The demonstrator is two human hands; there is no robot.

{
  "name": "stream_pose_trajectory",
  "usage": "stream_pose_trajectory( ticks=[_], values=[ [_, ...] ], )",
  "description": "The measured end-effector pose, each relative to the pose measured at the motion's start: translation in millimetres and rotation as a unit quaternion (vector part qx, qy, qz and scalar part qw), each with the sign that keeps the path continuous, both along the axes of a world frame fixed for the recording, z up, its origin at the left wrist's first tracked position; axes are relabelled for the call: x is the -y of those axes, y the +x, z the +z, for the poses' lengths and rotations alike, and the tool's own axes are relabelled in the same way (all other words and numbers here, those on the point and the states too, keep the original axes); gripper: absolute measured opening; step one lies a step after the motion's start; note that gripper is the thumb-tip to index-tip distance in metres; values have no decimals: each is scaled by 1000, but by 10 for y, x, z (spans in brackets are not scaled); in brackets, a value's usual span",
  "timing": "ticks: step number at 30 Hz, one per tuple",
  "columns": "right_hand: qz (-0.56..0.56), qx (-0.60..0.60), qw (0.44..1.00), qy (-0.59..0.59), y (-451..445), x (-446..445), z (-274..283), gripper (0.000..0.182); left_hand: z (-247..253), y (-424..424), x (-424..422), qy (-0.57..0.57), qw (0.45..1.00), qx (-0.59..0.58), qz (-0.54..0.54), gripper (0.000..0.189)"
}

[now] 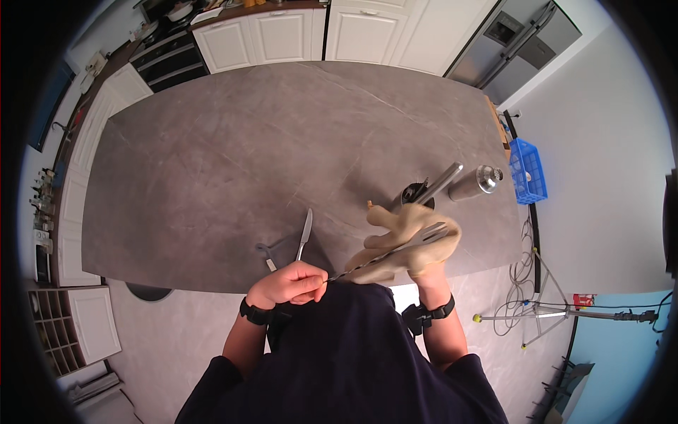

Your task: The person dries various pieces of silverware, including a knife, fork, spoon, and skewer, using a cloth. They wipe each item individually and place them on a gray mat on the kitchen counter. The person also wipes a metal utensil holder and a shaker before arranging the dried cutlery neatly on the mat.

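Observation:
My left hand (288, 285) grips the thin twisted handle of a metal bar strainer or similar long utensil (371, 261). The utensil's slotted, fork-like end (435, 231) lies against a beige cloth (424, 254). My right hand (430, 273) is mostly hidden under this cloth and holds it around the utensil's end. A table knife (305, 230) lies on the table left of the cloth, over a grey piece of fabric or mat (288, 250). Beyond the cloth stands a dark container (410, 194) with a metal rod-like tool (442, 182) in it. Right of it is a steel cocktail shaker (475, 183).
The grey stone-look table (222, 159) spreads out ahead of me. Past its right edge is a blue plastic crate (528, 172). A tripod-like stand (545, 312) and coiled cable are on the floor at right. White cabinets (280, 37) and a steel refrigerator (508, 47) line the far side.

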State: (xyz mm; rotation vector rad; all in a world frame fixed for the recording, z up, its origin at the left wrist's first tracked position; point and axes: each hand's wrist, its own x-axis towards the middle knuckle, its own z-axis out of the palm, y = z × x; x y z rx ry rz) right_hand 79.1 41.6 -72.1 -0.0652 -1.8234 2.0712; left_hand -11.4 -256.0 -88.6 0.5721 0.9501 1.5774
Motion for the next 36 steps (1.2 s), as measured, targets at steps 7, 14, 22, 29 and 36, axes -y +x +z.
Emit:
stream_pose_trajectory(
  ticks=[7,14,22,29,36],
  values=[
    [-46,-22,994,-94,-56,-80,27,51,43,-27,6,-41,998,-37,1,36],
    [-125,19,992,12,-116,180,202,55,66,-75,-17,-84,974,-194,85,32],
    [-162,36,979,-121,-236,188,387,46,70,-46,-44,-97,956,-251,113,28],
    [-161,49,986,-13,-179,74,147,42,194,-56,-109,-90,943,-289,137,29],
    [-203,6,976,-84,-270,185,208,43,140,3,-187,-93,941,-283,158,26]
  ],
)
